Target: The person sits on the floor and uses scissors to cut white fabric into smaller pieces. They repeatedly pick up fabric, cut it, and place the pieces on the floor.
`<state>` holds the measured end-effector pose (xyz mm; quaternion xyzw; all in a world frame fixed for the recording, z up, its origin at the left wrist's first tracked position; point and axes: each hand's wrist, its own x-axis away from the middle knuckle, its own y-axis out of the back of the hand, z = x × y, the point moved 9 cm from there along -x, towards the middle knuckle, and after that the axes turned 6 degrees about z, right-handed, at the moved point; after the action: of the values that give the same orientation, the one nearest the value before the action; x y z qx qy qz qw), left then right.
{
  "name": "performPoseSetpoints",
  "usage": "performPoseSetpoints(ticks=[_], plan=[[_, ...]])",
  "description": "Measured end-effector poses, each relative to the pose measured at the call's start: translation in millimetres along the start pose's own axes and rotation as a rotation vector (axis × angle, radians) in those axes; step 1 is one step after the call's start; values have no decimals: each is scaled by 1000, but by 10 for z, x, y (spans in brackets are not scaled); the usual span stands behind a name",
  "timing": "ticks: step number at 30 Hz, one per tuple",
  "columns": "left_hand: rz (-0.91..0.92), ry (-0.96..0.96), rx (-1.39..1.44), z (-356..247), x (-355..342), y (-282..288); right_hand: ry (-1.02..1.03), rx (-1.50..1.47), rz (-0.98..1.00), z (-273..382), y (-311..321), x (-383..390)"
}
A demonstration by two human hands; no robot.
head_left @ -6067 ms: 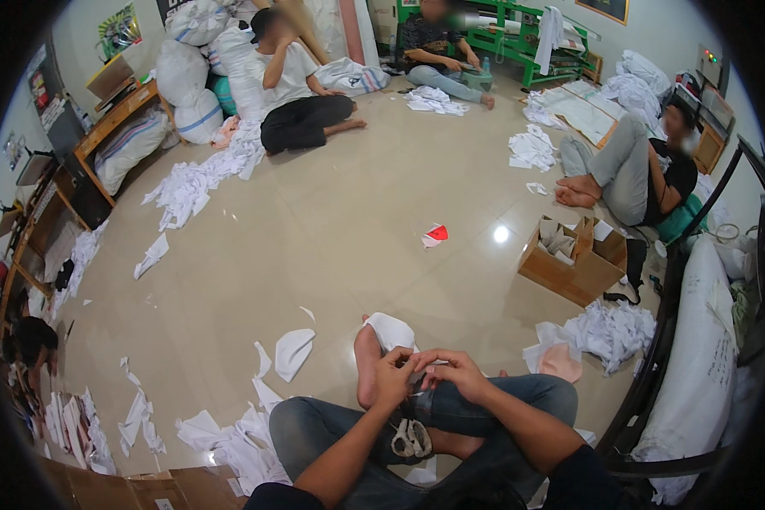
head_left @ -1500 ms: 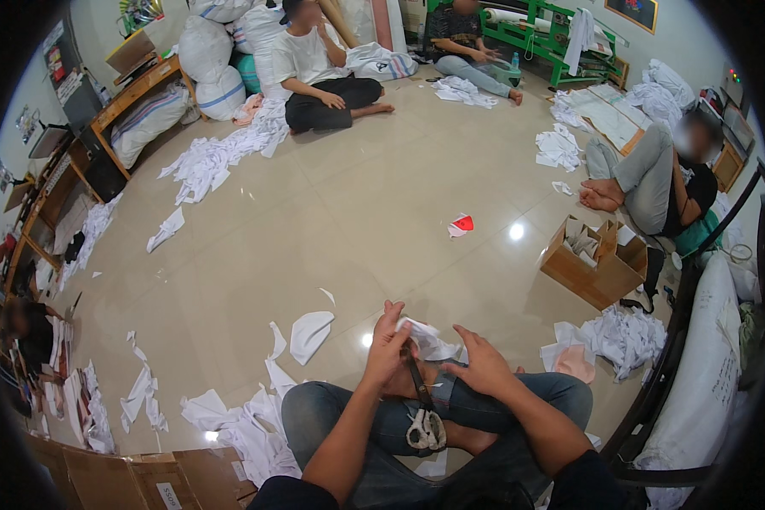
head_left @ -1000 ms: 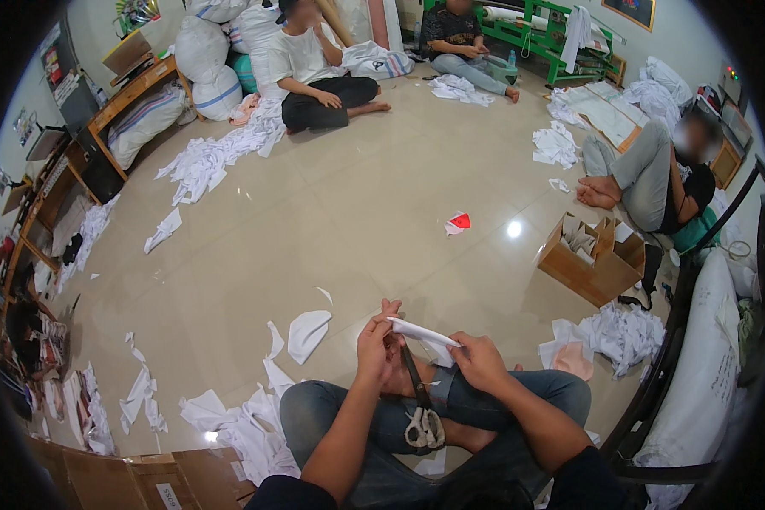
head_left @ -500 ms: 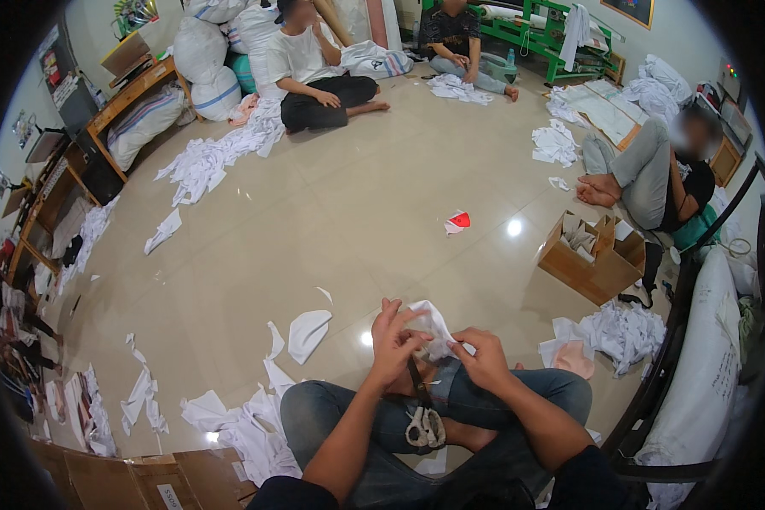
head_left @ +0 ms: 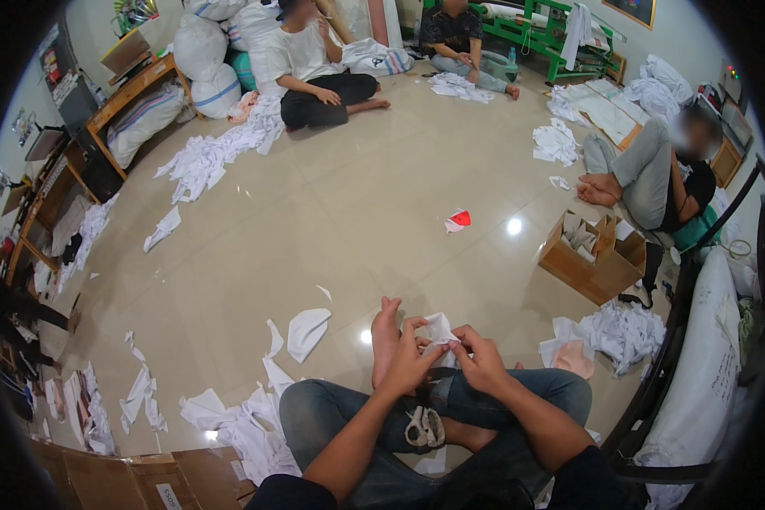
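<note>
Over my crossed legs, both hands pinch a small piece of white cloth [head_left: 439, 328]. My left hand [head_left: 408, 359] grips its left edge, with the fingers curled toward the cloth. My right hand [head_left: 479, 360] holds the right edge between thumb and fingers, close to the left fingertips. Below them, scissors [head_left: 425, 427] with pale wrapped handles rest at my lap; the left hand and wrist hide most of the blades. A flat white cloth scrap [head_left: 308, 335] lies on the floor beyond my left knee.
White cloth pieces [head_left: 245, 425] lie by my left knee, and another heap [head_left: 625, 336] to my right. A divided cardboard box [head_left: 591, 259] stands ahead right. A red-and-white scrap [head_left: 458, 221] is on the floor. Three people sit farther off; dark-clothed legs show at far left.
My left hand has moved right and down, closing on the cloth near my right hand. The cloth is now bunched between both hands. At far left the dark-clothed legs have shifted.
</note>
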<state>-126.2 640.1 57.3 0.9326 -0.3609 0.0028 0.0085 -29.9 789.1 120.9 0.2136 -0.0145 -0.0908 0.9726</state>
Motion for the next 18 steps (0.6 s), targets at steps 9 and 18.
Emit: performPoseSetpoints(ticks=[9,18], plan=[[116,-88,-116,-206,2,0,7,-20,26,18,-10,20],[77,-44,-137,-231,4,91,23,-43,43,86,-32,16]])
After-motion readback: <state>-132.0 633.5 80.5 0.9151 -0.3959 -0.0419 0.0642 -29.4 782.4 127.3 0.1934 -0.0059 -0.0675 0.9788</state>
